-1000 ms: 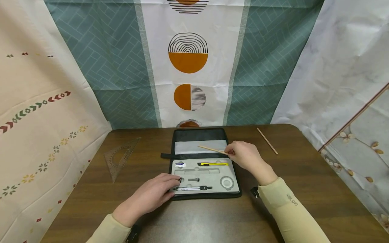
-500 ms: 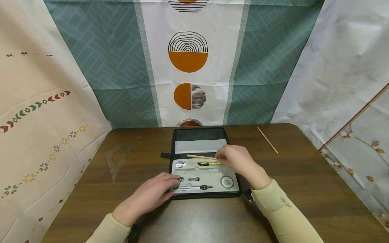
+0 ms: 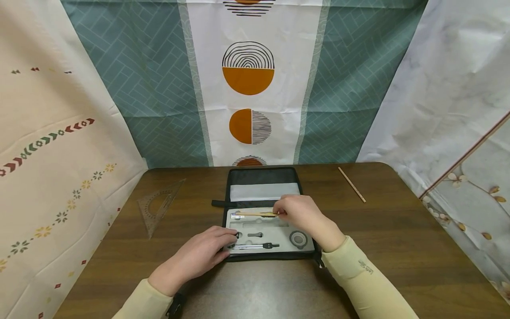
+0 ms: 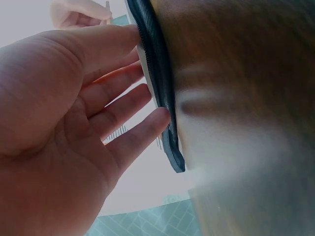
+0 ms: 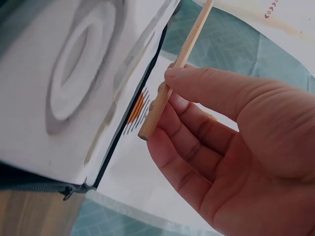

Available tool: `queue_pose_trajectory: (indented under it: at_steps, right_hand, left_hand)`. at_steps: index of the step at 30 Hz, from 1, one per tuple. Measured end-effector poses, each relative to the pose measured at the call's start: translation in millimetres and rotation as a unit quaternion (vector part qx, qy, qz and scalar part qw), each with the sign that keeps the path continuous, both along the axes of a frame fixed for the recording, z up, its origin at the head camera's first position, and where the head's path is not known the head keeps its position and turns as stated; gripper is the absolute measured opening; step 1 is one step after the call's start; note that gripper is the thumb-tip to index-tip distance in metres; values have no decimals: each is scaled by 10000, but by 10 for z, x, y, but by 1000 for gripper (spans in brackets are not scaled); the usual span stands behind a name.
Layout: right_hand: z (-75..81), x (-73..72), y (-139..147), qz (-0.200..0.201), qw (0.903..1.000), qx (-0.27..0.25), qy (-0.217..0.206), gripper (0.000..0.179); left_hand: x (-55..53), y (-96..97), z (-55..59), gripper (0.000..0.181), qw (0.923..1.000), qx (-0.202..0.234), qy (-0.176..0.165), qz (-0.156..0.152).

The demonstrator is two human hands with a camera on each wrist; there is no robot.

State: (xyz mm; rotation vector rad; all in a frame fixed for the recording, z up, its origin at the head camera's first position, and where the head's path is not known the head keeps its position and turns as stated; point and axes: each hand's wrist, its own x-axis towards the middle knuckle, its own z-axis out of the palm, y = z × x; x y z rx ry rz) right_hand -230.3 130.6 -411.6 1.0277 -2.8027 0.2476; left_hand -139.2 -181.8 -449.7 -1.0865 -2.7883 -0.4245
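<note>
Between thumb and fingertips my right hand (image 3: 303, 217) pinches a plain wooden pencil (image 5: 189, 44). In the head view the pencil lies roughly level over the upper part of the pale tray (image 3: 279, 236) in an open black zip case (image 3: 263, 177). Its flat end shows in the right wrist view. My left hand (image 3: 195, 257) rests at the case's left edge, fingers loosely extended, touching the zipped rim (image 4: 157, 64). In the tray sit an eraser (image 3: 236, 216), a compass (image 3: 255, 246), a small grey piece (image 3: 255, 235) and a white ring-shaped roll (image 3: 298, 239). A yellow cutter is mostly hidden behind pencil and hand.
A second wooden pencil (image 3: 352, 184) lies slanted on the brown table (image 3: 398, 230) at the back right. To the left lies a clear set square (image 3: 159, 208) with a protractor cut-out. A black strap (image 3: 219, 204) sticks out from the case's left side. Curtains hang behind.
My right hand has moved left and toward me, bringing the pencil from over the lid to over the upper tray, now more level. The left hand stays in place.
</note>
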Motion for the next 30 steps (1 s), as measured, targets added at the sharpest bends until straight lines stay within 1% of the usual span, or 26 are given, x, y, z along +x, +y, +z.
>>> queue_pose_trajectory:
  at_steps: [7,12,17,30]
  right_hand:
    - [-47,-11,-93,18,10000,-46,-51,14]
    - [-84,-3,-133,92,10000,-35,0,14]
    - [-107,13,-150,82,10000,-48,4,14]
    - [-146,24,-189,55,9999,143,4,16]
  left_hand:
    - [-5,8,-3,34,9999,-46,-112,71]
    - [-5,11,-3,34,9999,-44,-138,90]
    - [-7,14,-2,34,9998,-45,-160,100]
    - [-13,10,-8,34,9999,-76,-95,58]
